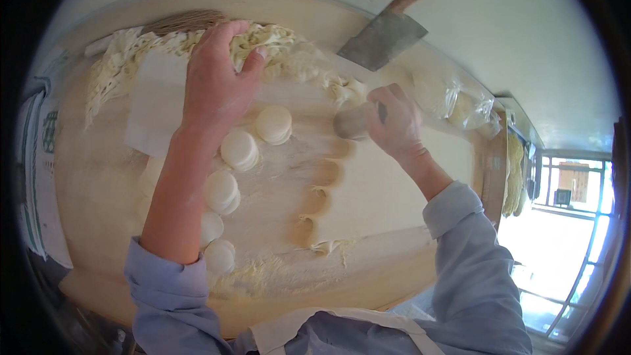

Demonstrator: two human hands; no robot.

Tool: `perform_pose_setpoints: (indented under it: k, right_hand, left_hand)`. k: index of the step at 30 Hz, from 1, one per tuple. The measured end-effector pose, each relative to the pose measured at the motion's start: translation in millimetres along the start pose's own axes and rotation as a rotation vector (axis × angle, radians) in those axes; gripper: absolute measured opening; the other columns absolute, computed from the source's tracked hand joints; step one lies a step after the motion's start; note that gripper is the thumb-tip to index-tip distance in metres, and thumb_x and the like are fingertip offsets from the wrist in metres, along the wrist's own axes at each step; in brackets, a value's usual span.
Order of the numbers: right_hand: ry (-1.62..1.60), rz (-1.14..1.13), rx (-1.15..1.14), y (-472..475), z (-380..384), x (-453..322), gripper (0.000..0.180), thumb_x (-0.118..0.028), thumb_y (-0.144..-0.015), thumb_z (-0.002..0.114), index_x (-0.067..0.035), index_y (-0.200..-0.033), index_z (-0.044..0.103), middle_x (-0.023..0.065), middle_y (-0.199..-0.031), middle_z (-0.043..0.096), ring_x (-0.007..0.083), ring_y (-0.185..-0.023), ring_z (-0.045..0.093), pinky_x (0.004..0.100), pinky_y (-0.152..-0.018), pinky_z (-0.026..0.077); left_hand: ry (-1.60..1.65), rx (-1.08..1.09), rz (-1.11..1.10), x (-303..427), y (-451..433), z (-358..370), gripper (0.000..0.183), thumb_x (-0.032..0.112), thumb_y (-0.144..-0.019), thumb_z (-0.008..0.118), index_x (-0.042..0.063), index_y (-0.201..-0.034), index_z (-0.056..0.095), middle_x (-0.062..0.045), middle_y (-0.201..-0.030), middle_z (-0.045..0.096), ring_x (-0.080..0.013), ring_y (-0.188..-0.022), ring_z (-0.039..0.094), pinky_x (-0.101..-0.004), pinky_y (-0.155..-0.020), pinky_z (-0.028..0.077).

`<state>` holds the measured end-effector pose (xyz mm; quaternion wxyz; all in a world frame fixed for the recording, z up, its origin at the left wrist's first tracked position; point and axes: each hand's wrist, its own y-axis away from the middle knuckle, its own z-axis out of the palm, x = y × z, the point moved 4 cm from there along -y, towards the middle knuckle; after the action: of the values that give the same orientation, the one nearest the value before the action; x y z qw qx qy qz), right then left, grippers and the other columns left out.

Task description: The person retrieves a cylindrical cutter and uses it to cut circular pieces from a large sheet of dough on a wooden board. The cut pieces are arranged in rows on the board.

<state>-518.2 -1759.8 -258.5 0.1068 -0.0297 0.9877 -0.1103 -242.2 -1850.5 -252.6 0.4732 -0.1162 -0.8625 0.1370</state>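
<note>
A round metal cutter [349, 123] is in my right hand [394, 121], at the upper left corner of a rolled dough sheet [389, 187]. The sheet's left edge is scalloped. My left hand [222, 71], fingers apart, is over a heap of dough scraps [276, 49] at the back of the floured wooden board [276, 192]; whether it touches them I cannot tell. Several small stacks of round dough discs [239, 149] run in a line beside and partly behind my left forearm. A white sheet [155, 103] lies left of my left wrist.
A cleaver [383, 39] with a wooden handle leans at the back edge. A bristle brush [182, 22] lies behind the scraps. Plastic-wrapped dough [463, 108] stands at the back right. Cloths with green stripes [37, 172] hang at the left, and a bright window is at the right.
</note>
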Motion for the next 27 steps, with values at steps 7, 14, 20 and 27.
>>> perform_pose_setpoints:
  k: [7, 14, 20, 27]
  right_hand:
    - [-0.148, -0.175, 0.028, -37.3, 16.3, -62.1, 0.012, -0.018, -0.081, 0.061, -0.009, -0.089, 0.062, 0.0106, -0.093, 0.059, 0.0352, -0.095, 0.060, 0.0468, -0.079, 0.051]
    - [-0.108, -0.081, 0.091, -47.5, 4.5, -62.9, 0.014, -0.018, -0.085, 0.063, -0.008, -0.093, 0.067, 0.0108, -0.097, 0.066, 0.0313, -0.087, 0.065, 0.0407, -0.077, 0.052]
    - [-0.065, -0.095, 0.135, -42.7, -4.5, -66.0, 0.013, -0.018, -0.085, 0.062, -0.009, -0.093, 0.068, 0.0102, -0.095, 0.065, 0.0319, -0.086, 0.065, 0.0418, -0.076, 0.052]
    - [-0.124, 0.035, 0.097, -36.1, -13.6, -46.8, 0.021, -0.023, -0.082, 0.065, -0.016, -0.101, 0.066, 0.0056, -0.105, 0.062, 0.0319, -0.105, 0.060, 0.0448, -0.084, 0.051]
  left_hand:
    - [0.017, 0.081, -0.096, 4.8, 25.5, -77.1, 0.035, 0.018, -0.090, 0.067, 0.001, -0.119, 0.061, -0.014, -0.123, 0.064, -0.0280, -0.113, 0.061, -0.0371, -0.083, 0.052]
    - [0.049, 0.073, -0.098, 0.3, 110.5, -78.5, 0.037, 0.009, -0.084, 0.068, -0.002, -0.118, 0.058, -0.019, -0.116, 0.062, -0.0359, -0.108, 0.060, -0.0429, -0.093, 0.047]
    - [0.199, -0.818, 0.138, 63.2, 272.9, 16.9, 0.031, 0.012, -0.083, 0.067, 0.001, -0.112, 0.062, -0.017, -0.114, 0.062, -0.0344, -0.112, 0.058, -0.0470, -0.095, 0.048]
    - [-0.166, -0.685, 0.517, 74.5, 369.7, 80.1, 0.031, 0.018, -0.091, 0.052, -0.001, -0.114, 0.061, -0.015, -0.127, 0.059, -0.0280, -0.124, 0.053, -0.0410, -0.098, 0.048]
